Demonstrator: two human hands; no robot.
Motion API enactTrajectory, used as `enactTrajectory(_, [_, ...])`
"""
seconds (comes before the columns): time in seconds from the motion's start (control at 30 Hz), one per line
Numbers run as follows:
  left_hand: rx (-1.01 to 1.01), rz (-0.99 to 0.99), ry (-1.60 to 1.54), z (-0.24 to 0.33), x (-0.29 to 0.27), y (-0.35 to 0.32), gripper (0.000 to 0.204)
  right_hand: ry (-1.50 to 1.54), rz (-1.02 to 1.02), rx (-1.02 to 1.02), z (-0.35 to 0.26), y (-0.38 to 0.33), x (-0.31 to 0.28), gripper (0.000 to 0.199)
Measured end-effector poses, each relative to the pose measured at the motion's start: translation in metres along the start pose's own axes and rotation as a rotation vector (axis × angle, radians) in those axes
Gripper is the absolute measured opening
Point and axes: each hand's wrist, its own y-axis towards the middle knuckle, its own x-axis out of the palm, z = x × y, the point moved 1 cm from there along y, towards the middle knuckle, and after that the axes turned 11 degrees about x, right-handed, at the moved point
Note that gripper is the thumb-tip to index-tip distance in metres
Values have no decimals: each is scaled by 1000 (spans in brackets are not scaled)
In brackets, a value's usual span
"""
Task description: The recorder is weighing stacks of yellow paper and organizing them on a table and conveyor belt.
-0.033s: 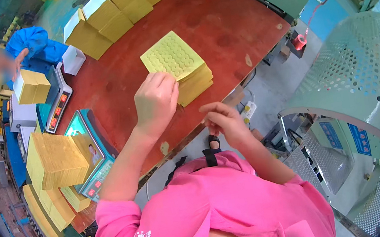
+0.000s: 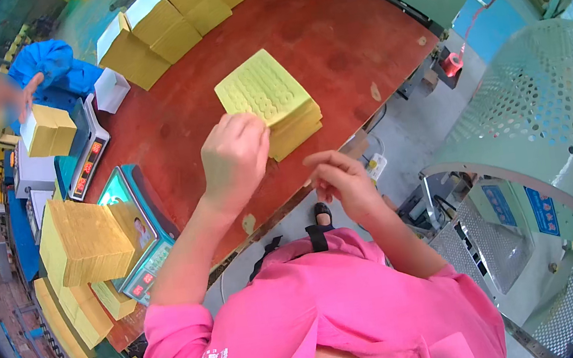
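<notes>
A stack of yellow paper sheets (image 2: 268, 94) with rows of round marks pressed into the top sits on the red table (image 2: 326, 43). At its near left corner, my left hand (image 2: 235, 160) is closed, the fingertips pinching the edge of the top paper. How many sheets are pinched is hidden by the fingers. My right hand (image 2: 345, 182) hovers by the table's near edge, right of the stack and apart from it. Its fingers are loosely bent and apart, with nothing seen in them.
Tall yellow paper stacks (image 2: 165, 25) line the far edge. On the left, a teal scale (image 2: 159, 257) stands beside another paper block (image 2: 95, 240). A person in blue (image 2: 47, 65) is behind a second scale (image 2: 89, 161). A perforated green metal guard (image 2: 522, 97) rises on the right.
The top sheet bows up slightly more at the pinched corner, and its round marks look more slanted. My right hand has shifted a little up and to the right.
</notes>
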Motion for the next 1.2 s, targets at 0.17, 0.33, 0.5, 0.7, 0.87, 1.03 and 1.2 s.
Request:
enactTrajectory(0.17, [173, -85, -60, 32, -32, -35, 19, 149, -75, -69, -32, -2, -3, 42])
enactTrajectory(0.33, [17, -36, -10, 38, -36, -85, 30, -219, 3, -104, -34, -1, 31, 38])
enactTrajectory(0.5, [-1124, 408, -1310, 8, -62, -127, 28, -226, 25, -142, -25, -18, 88, 35])
enactTrajectory(0.7, [-1040, 543, -986, -1, -185, -165, 20, -504, -195, -282, -41, -9, 187, 19])
enactTrajectory(0.87, [-1040, 561, -519, -51, -324, -201, 20, -732, -438, -579, -64, 11, 345, 22])
enactTrajectory(1.03, [-1098, 566, -512, -127, -392, -238, 28, -503, -642, -410, -52, 62, 449, 45])
enactTrajectory(1.2, [-1143, 454, -498, -160, -392, -281, 30, -486, -578, -367, -29, 82, 480, 51])
